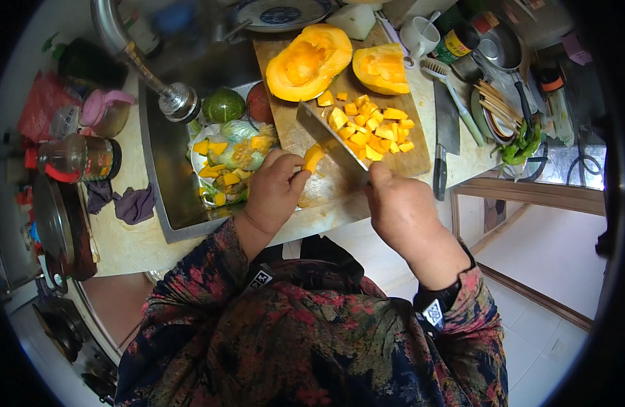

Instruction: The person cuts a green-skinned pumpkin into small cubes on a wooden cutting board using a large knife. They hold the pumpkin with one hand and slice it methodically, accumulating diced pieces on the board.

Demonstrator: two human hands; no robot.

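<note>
With my left hand point(274, 191) I pinch the end of a curved slice of pumpkin point(313, 156) at the near left of the wooden cutting board point(338, 185). My right hand point(404, 213) grips the handle of a cleaver point(329, 133). Its broad blade stands on edge between the slice and a pile of pumpkin chunks point(378, 129). Farther back on the board lie a hollowed pumpkin half point(307, 66) and a smaller cut pumpkin piece point(381, 68).
On the left, the sink point(165, 178) holds peelings and a round green vegetable point(223, 105) under the faucet point(178, 102). A second cleaver point(444, 122) and a brush point(460, 99) lie right of the board. Green peppers point(518, 145) are near the counter's right end.
</note>
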